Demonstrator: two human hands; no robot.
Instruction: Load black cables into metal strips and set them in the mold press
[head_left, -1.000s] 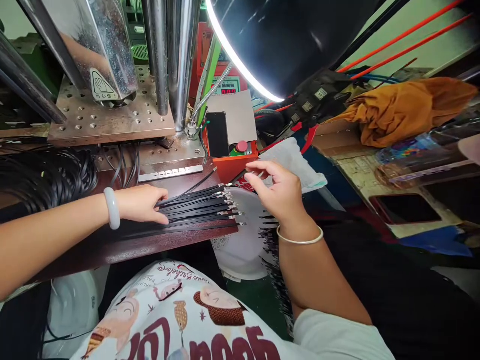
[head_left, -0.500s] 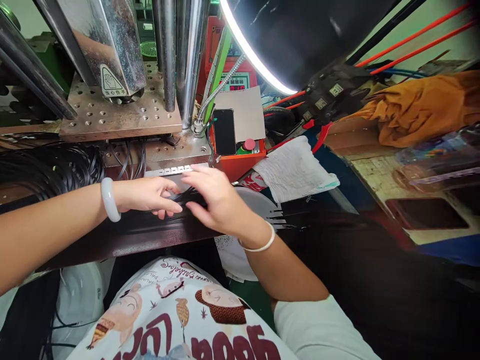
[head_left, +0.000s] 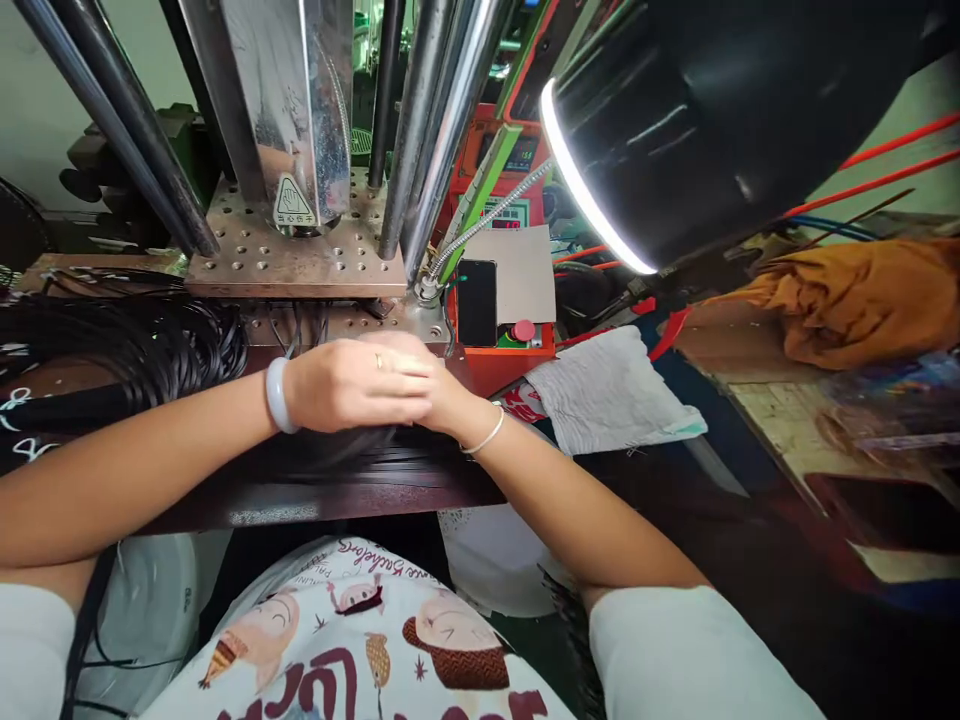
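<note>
My left hand [head_left: 352, 385], with a pale bangle at the wrist and a ring on one finger, lies over the black cables [head_left: 360, 455] on the dark wooden bench [head_left: 315, 495]. Its fingers curl downward over the bundle, and what they grip is hidden. My right hand [head_left: 439, 395], a thin bracelet at its wrist, is tucked against and partly under the left one, its fingers out of sight. Both hands meet just in front of the perforated metal plate [head_left: 292, 260] of the press.
A coil of black cable [head_left: 127, 345] lies at the left. Behind stand steel columns [head_left: 435, 130], an orange control box [head_left: 502, 340] with a red button and a phone [head_left: 477, 302]. A black lamp [head_left: 675, 130] hangs at upper right; a white cloth [head_left: 611, 390] and orange fabric [head_left: 847, 300] lie right.
My right hand has swung left from beside the cable ends to join the left hand over the bundle. My head has moved, so the view has shifted downward and rightward.
</note>
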